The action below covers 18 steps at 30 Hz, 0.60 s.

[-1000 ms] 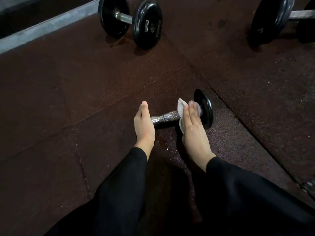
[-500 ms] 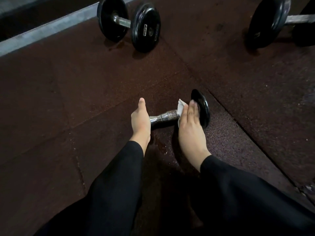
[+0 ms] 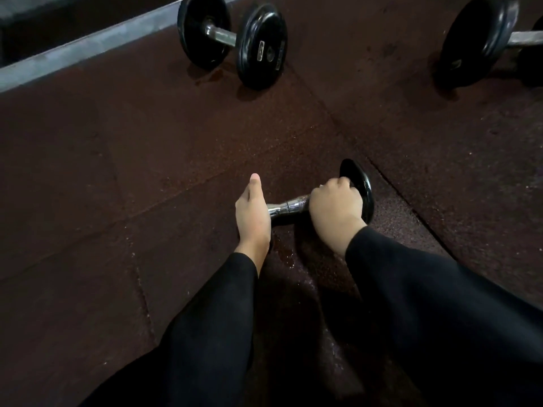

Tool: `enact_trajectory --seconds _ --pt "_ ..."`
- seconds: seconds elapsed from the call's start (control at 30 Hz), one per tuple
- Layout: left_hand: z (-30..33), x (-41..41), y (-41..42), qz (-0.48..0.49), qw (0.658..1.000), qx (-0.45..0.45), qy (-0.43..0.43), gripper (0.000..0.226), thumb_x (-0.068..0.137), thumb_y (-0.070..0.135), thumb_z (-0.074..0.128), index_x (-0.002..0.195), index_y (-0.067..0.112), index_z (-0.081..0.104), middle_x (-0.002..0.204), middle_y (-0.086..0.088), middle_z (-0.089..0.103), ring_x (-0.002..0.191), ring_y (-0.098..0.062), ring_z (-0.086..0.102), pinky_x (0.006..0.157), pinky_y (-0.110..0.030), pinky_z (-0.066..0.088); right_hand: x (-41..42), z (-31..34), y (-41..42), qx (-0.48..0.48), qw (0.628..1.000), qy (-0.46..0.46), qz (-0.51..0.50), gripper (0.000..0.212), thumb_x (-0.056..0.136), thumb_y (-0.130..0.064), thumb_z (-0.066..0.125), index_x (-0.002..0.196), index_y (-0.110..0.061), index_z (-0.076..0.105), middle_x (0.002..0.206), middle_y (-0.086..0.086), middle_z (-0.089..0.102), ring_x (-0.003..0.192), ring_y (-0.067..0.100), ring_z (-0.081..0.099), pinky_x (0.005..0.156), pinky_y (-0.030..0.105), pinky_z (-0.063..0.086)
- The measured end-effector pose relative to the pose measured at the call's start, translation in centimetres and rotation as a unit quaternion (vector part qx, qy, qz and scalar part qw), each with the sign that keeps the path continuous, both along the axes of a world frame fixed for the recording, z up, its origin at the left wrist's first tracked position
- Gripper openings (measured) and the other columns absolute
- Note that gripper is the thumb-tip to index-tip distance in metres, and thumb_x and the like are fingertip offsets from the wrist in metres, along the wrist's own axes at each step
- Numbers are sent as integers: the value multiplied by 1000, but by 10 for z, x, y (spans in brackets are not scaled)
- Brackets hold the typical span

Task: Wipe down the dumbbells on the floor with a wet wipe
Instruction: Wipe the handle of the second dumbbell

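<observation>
A small dumbbell [image 3: 296, 208] lies on dark reddish rubber floor tiles [image 3: 147, 171] at the centre of the view, its chrome handle running from 9 to 3 o'clock. The left hand [image 3: 252, 214] covers its near-left end, thumb straight; whether the other fingers grasp it cannot be told. The right hand [image 3: 336, 210] is clenched around the handle beside the black end plate [image 3: 363, 192]. Wet patches [image 3: 286, 257] glisten at 6 o'clock. A second dumbbell [image 3: 235, 39] sits at 12 o'clock near a grey ledge [image 3: 88, 48], a third dumbbell [image 3: 484, 39] at 2 o'clock.

dumbbell [image 3: 296, 207] on floor [image 3: 147, 171], two dumbbells [image 3: 232, 42] behind
</observation>
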<state>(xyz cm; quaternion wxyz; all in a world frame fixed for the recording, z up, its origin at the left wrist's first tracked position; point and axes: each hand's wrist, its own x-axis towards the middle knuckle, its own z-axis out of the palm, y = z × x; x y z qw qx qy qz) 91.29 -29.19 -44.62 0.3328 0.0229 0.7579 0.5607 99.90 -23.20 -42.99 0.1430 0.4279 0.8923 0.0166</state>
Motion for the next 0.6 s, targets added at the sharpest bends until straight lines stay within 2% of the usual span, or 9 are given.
enact_trajectory --seconds 0.13,0.23,0.33,0.47,0.6 --pt "-3 0 -1 -6 1000 2 -5 54 93 48 39 126 8 54 127 -7 58 118 -21 52 107 -40 37 -20 16 15 -81 995 -43 -26 33 97 -10 38 125 -5 55 127 13 56 117 31 52 91 34 43" --pt "-3 -2 0 -8 1000 2 -4 54 93 48 39 123 7 56 125 -9 59 117 -22 53 106 -40 38 -21 20 21 -125 990 -33 -51 33 95 -7 39 123 -5 57 126 13 57 116 33 53 90 35 45" --pt "-5 -2 0 -4 1000 -6 -1 54 94 47 38 123 5 55 127 -11 57 118 -24 52 106 -41 37 -4 6 2 -62 998 4 -27 34 96 -6 32 122 -2 55 123 18 55 115 33 49 92 36 43" --pt "-5 -1 -1 -3 1000 -17 22 56 93 48 39 124 3 54 130 -13 55 121 -26 51 107 -41 36 15 -17 -8 29 999 1 16 59 83 -5 7 130 7 39 129 20 48 122 32 42 104 36 34" --pt "-3 -3 1 -3 1000 -18 21 52 95 44 38 119 2 57 124 -11 59 116 -24 53 102 -34 39 11 -19 -2 33 999 26 7 57 81 -3 8 122 5 46 122 19 52 115 31 47 97 34 38"
